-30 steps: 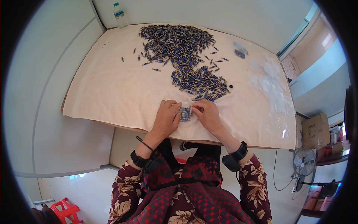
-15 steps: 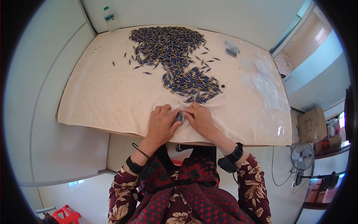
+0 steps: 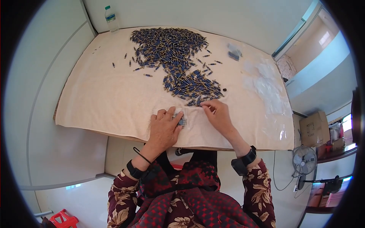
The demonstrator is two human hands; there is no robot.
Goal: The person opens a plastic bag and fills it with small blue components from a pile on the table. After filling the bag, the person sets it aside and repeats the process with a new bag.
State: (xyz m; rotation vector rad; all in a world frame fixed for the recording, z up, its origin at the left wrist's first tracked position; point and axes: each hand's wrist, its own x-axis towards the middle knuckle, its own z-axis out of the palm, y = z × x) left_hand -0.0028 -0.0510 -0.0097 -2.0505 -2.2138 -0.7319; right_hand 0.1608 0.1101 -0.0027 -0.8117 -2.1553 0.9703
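My left hand (image 3: 164, 127) lies over a small clear plastic bag (image 3: 185, 114) on the cloth, thumb and fingers holding it down. Several dark blue pieces (image 3: 180, 121) show in the bag between thumb and forefinger. My right hand (image 3: 218, 116) is at the near edge of a heap of small blue rods with brass-coloured ends (image 3: 194, 85). Its thumb and forefinger are pinched together on one such rod (image 3: 200, 105), partly hidden by the fingertips.
The big heap (image 3: 167, 45) spreads to the back of the cloth-covered table (image 3: 102, 95), with loose rods around it. Clear bags (image 3: 268, 87) lie on the right, near a filled bag (image 3: 234, 55). A small black piece (image 3: 224, 90) and a water bottle (image 3: 111, 19) are also there.
My right hand has left the bag and moved right and slightly forward to the near edge of the heap. The left hand stays on the bag.
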